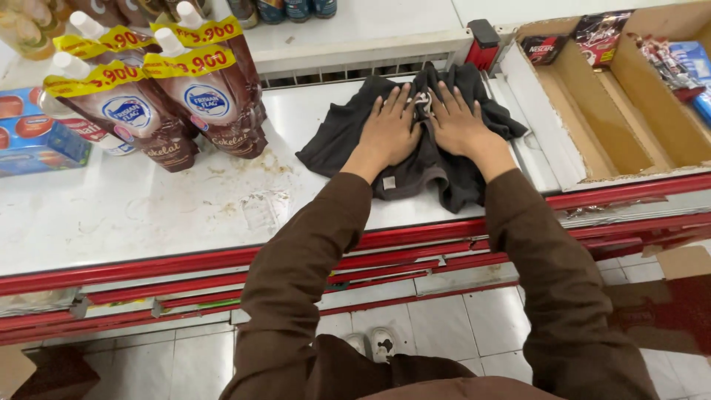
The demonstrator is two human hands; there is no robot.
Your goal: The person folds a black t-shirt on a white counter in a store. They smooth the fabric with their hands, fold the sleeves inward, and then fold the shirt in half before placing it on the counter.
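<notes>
A crumpled dark cloth (415,137), stretched left to right on the white shelf (148,215), is pressed flat under the spread left hand (390,130) and right hand (458,122), side by side.

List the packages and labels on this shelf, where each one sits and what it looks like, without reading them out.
Spouted pouches: back left, brown and white, white caps, yellow tags.
Blue carton: far left edge, flat, red and white picture.
Dark sachets: in the cardboard tray, top right, black and red.
Blue packets: far right compartment.
Left hand and right hand: pressed flat on a dark cloth, centre.
</notes>
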